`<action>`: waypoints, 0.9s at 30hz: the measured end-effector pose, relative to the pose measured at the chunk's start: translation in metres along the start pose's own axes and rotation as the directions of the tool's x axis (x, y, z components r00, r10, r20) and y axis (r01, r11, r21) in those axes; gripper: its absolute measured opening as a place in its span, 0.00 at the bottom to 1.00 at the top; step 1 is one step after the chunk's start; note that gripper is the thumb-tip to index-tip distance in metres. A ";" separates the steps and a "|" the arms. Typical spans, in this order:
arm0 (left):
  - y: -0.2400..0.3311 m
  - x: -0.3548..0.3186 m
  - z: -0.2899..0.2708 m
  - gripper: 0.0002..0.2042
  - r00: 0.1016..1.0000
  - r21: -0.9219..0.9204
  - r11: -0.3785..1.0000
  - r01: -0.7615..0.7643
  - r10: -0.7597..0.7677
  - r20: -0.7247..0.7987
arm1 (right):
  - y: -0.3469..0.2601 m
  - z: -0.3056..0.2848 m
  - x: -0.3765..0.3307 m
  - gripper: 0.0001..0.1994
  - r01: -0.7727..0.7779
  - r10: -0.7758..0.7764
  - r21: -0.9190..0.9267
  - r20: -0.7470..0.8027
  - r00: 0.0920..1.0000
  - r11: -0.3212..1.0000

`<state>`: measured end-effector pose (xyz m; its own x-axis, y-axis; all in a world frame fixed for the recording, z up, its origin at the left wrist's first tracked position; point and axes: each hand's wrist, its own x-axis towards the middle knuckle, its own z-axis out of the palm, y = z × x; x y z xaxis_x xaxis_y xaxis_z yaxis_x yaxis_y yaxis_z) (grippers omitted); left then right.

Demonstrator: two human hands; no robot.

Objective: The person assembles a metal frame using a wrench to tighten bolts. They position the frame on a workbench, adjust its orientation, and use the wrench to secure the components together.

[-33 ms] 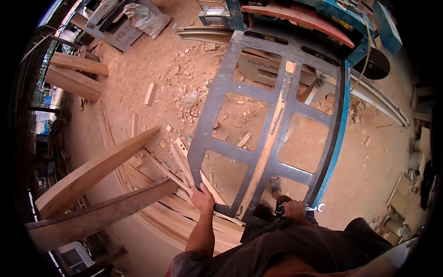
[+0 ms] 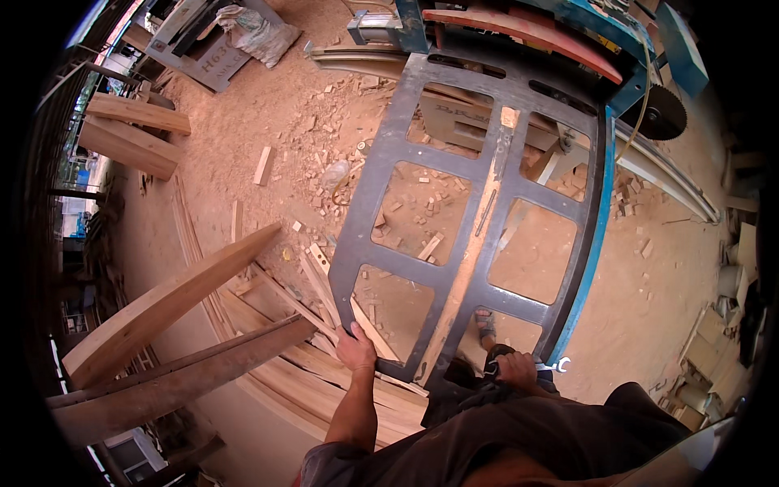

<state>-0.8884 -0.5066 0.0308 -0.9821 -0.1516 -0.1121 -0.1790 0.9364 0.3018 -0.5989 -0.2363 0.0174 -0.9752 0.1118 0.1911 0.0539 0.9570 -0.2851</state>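
Wooden beams (image 2: 170,299) were left of the metal frame (image 2: 442,165) and scraps (image 2: 430,246) lay beneath it, its near-left corner gripped by the left hand (image 2: 357,349), its near-right beside the right hand (image 2: 516,369), closed around a wrench (image 2: 548,367).

Pale sack (image 2: 258,34) beside grey panel (image 2: 209,71); wood offcuts (image 2: 264,165) on dusty floor (image 2: 625,333); thick timbers (image 2: 130,148) at far left

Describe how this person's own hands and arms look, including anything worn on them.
No gloves cover the left hand or the right hand. A thin line crosses the left wrist, perhaps a thread or band, too small to tell. The dark left sleeve ends short, leaving the left forearm bare.
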 end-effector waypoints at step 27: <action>-0.125 0.364 -0.065 0.22 0.998 0.016 0.998 -0.059 0.059 -0.034 | -0.195 0.135 0.306 0.08 -0.010 0.005 -0.140 -0.039 0.999 0.990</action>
<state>-1.2273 -0.6989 0.0136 -0.9924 -0.1065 -0.0621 -0.1202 0.9486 0.2927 -0.9372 -0.4249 0.0049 -0.9658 0.1268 0.2264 0.0934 0.9839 -0.1524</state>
